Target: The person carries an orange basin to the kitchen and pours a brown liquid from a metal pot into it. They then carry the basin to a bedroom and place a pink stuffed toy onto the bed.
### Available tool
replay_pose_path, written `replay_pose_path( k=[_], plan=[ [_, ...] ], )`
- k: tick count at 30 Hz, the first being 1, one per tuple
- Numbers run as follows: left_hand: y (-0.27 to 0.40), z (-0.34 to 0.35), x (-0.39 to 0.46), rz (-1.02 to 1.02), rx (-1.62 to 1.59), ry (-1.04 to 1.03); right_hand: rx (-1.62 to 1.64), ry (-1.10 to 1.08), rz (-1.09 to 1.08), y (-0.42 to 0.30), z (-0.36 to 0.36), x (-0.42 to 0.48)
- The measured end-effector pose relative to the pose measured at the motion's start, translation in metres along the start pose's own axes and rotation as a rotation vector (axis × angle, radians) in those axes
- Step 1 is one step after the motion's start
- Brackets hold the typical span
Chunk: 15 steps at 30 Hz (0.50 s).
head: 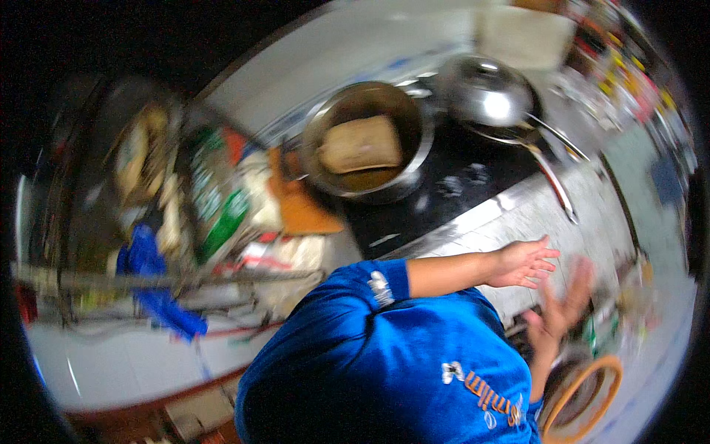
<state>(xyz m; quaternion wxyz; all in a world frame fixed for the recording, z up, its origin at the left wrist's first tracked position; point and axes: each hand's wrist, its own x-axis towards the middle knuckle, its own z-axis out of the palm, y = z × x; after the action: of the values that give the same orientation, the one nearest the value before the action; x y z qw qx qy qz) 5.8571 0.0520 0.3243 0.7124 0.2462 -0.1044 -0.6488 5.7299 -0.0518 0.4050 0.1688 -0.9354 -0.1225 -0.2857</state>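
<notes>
My left hand [524, 263] reaches across in front of my blue top with its fingers apart and nothing in it. My right hand [560, 311], blurred, is just beside and below it, fingers spread and nothing visible in it. Up and to the left of both hands, a deep metal pot [424, 150] stands at the black cooktop [377, 219]. A pale brown block [363, 144] lies inside the pot, above brownish contents. To the pot's right is a pan with a shiny domed metal lid [488, 97]; two long handles extend from that area.
An orange-brown board [308, 213] is beside the pot. On the left, a rack [100, 277] holds bags and a hanging blue cloth or bag [147, 255]. A round orange-rimmed object [613, 377] stands at lower right. Blurred packages [627, 77] crowd the upper right.
</notes>
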Motion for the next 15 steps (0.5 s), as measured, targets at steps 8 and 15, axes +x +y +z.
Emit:
replay_pose_path(
  k=[8, 15],
  plan=[
    [-0.043, 0.048, 0.028, -0.017, -0.294, -0.118, 0.086, -0.125, 0.068, 0.034, 0.028, -0.022],
    [-0.035, 0.100, 0.078, 0.050, 0.147, -0.150, 0.367, 0.292, 0.827, 0.098, 0.002, -0.103]
  ],
)
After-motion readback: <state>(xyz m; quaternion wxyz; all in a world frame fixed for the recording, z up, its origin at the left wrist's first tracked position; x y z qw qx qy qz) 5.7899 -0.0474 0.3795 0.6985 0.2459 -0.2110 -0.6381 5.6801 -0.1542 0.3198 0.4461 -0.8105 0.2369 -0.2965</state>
